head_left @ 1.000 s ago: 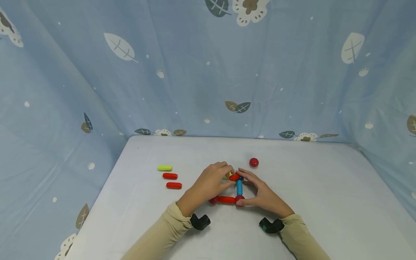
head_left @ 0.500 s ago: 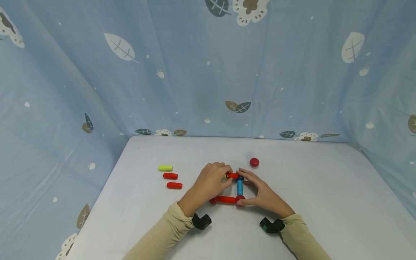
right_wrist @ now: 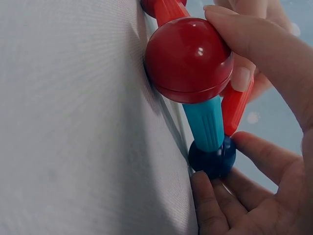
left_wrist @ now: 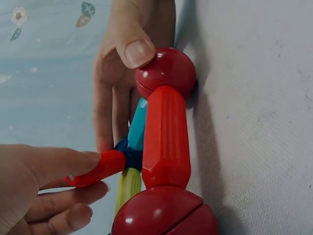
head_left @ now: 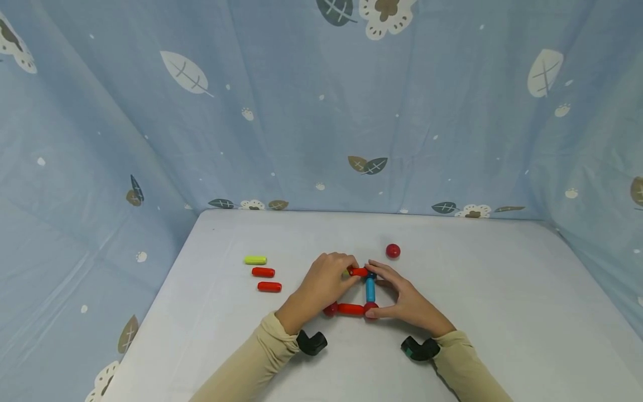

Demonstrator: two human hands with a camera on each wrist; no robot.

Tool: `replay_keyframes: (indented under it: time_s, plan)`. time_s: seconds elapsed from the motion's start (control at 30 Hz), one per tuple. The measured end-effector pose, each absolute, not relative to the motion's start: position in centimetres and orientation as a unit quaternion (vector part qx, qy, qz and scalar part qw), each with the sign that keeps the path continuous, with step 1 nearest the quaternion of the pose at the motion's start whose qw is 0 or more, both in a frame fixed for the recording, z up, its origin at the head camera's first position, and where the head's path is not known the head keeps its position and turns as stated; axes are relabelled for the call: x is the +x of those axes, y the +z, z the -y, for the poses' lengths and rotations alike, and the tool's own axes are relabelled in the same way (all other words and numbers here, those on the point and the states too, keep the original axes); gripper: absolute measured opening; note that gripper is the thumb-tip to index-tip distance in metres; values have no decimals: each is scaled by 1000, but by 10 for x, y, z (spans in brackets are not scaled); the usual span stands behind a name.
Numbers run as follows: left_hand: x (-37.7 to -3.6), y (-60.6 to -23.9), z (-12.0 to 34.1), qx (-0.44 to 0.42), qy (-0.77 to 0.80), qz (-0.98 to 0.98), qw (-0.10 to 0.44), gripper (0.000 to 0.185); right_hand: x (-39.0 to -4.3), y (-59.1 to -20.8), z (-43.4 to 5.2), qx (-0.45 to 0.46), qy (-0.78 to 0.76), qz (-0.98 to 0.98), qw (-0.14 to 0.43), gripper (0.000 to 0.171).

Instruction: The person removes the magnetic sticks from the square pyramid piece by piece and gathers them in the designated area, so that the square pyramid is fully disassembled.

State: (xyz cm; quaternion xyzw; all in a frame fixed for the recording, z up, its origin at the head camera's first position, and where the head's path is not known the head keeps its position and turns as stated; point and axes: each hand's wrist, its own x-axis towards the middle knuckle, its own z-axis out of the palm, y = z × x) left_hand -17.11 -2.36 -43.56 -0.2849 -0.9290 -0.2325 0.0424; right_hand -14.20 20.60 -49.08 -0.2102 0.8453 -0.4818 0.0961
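Two hands building with toy sticks and balls on the white table (head_left: 502, 290).

The left hand (head_left: 321, 285) pinches a small red stick (head_left: 359, 272) against the blue ball (head_left: 372, 275). The right hand (head_left: 402, 298) pinches the blue stick's (head_left: 370, 289) two end balls.

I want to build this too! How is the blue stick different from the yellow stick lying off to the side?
The blue stick is joined to balls in the frame between both hands; the yellow stick lies loose and alone. The blue stick points away from the person; the yellow stick lies sideways. Both are short, rounded sticks.
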Motion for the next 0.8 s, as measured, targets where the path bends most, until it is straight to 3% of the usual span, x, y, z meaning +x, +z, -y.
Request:
replay_keyframes:
  time_s: [0.63, 0.8]
  plan:
    - [-173, -428, 28, -280, -367, 885, -55, 10, -143, -493, -206, -204, -466, -856, 92, 94]
    - [-169, -419, 29, -293, -383, 874, -52, 9, -142, -493, -205, -191, -462, -861, 97, 92]
